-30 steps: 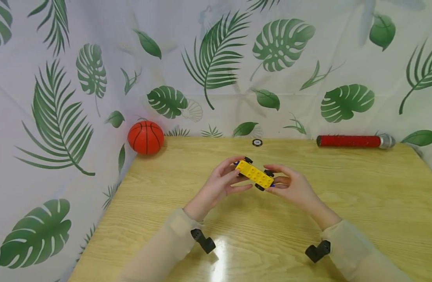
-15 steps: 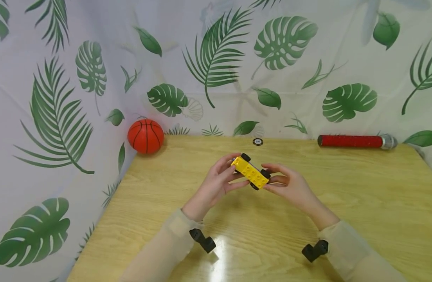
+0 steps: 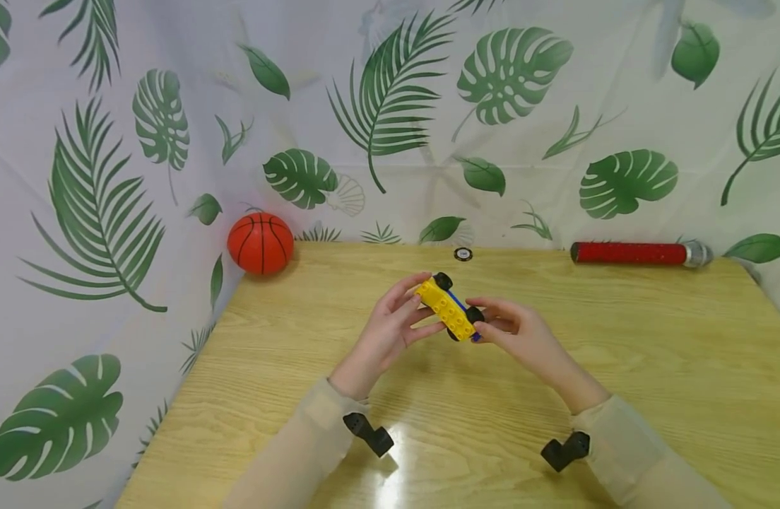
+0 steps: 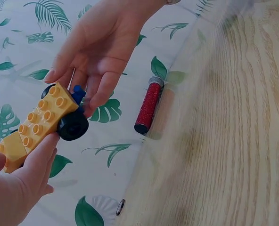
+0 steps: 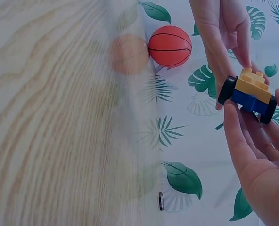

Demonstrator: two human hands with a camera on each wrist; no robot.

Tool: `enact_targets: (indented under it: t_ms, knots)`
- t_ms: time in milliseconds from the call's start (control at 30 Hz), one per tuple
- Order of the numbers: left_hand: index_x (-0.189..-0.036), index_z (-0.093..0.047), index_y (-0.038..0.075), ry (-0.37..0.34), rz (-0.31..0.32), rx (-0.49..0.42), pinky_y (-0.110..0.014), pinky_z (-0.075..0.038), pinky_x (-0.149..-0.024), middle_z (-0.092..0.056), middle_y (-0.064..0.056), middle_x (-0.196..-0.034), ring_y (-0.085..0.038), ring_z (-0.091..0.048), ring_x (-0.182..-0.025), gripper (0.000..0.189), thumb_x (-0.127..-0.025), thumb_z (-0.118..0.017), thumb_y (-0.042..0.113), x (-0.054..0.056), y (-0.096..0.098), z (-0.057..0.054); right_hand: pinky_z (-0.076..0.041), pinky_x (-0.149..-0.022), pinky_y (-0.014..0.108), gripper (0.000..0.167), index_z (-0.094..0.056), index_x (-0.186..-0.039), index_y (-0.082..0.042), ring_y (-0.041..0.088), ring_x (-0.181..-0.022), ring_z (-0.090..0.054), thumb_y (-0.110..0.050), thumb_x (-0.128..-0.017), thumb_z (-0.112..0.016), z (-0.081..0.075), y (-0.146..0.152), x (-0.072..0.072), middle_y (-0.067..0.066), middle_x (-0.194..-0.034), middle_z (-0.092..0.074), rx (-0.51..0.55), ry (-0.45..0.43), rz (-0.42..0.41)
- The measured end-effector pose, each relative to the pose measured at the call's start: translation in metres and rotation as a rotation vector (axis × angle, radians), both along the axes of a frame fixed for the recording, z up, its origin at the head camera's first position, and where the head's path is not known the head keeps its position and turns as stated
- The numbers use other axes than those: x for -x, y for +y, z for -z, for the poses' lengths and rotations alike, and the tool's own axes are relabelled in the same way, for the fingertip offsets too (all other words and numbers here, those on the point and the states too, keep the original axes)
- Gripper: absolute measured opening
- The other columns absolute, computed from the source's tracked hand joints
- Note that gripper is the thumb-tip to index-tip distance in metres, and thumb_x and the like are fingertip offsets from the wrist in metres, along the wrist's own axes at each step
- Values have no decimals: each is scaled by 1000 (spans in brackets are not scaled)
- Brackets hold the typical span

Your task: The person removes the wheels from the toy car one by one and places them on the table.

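Note:
A toy car [image 3: 447, 309] with a yellow studded top, a blue underside and black wheels is held above the table, tilted. My left hand [image 3: 388, 322] grips its left end, the thumb on the yellow top. My right hand [image 3: 523, 329] holds the other end, with thumb and fingers by the wheel and the blue part. In the left wrist view the car [image 4: 40, 120] shows its studs and one large wheel. The right wrist view has the blue end of the car [image 5: 245, 100] facing out, above the right hand's fingers. Part of the underside is hidden.
An orange basketball [image 3: 261, 244] sits at the back left corner of the wooden table [image 3: 288, 339]. A round black and white chip [image 3: 463, 254] lies at the back edge. At the back right lies a red microphone [image 3: 638, 253]. Behind hangs a leaf-print cloth [image 3: 415, 191].
Both hands have shifted slightly left with the toy car. It has turned steeper and rolled, so its far side's wheels and blue side show more. The right thumb has moved up toward the wheel.

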State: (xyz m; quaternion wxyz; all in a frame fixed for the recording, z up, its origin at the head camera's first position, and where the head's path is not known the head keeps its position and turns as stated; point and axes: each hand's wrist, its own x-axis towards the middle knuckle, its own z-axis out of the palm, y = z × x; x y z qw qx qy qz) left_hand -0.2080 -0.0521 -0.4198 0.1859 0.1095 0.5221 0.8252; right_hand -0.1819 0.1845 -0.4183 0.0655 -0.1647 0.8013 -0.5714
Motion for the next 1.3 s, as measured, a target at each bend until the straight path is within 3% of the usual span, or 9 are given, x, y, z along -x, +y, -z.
enact_targets:
  t_ms: [333, 533, 667, 1033, 1200, 1300]
  knots:
    - [-149, -42, 16, -6, 6, 35, -39, -54, -96, -48, -22, -144, -25, -64, -113, 44, -106, -43, 6, -2, 3, -3, -59, -85, 40, 41, -57, -135, -1, 16, -98, -70, -15, -97, -64, 2, -3, 1, 21, -114, -66, -46, 3, 21]
    - [-150, -42, 21, -13, 10, 60, -32, -55, -94, -53, -28, -138, -15, -68, -101, 53, -103, -46, -1, -3, 7, -2, -60, -81, 32, 39, -59, -131, -1, 14, -94, -69, -16, -95, -67, -1, -4, -1, 18, -108, -68, -70, 37, 52]
    - [-150, -42, 23, -6, 9, 60, -31, -54, -94, -55, -28, -139, -13, -68, -102, 54, -102, -48, -2, -3, 9, 0, -59, -79, 24, 39, -61, -129, -1, 14, -92, -69, -16, -94, -69, -1, -4, -2, 16, -106, -69, -91, 65, 62]
    - [-149, -43, 26, 10, -31, 80, -41, -50, -102, -57, -25, -138, -26, -61, -123, 62, -97, -56, -6, -7, 15, 3, -56, -77, 20, 39, -62, -126, -2, 12, -89, -69, -13, -90, -73, -2, -8, -5, 16, -102, -71, -87, 46, 63]
    - [-147, -45, 30, -4, -37, 74, -53, -53, -95, -58, -20, -139, -29, -62, -122, 61, -97, -58, -3, -8, 16, 2, -56, -78, 20, 39, -62, -125, -2, 13, -91, -69, -11, -89, -74, 0, -9, -4, 16, -104, -70, -85, 46, 59]
    - [-146, -46, 30, -19, -48, 67, -53, -54, -92, -59, -19, -138, -27, -64, -117, 62, -96, -59, -4, -9, 17, 2, -57, -78, 21, 38, -63, -124, -1, 12, -92, -68, -10, -89, -74, 1, -10, -4, 17, -106, -70, -83, 46, 59]
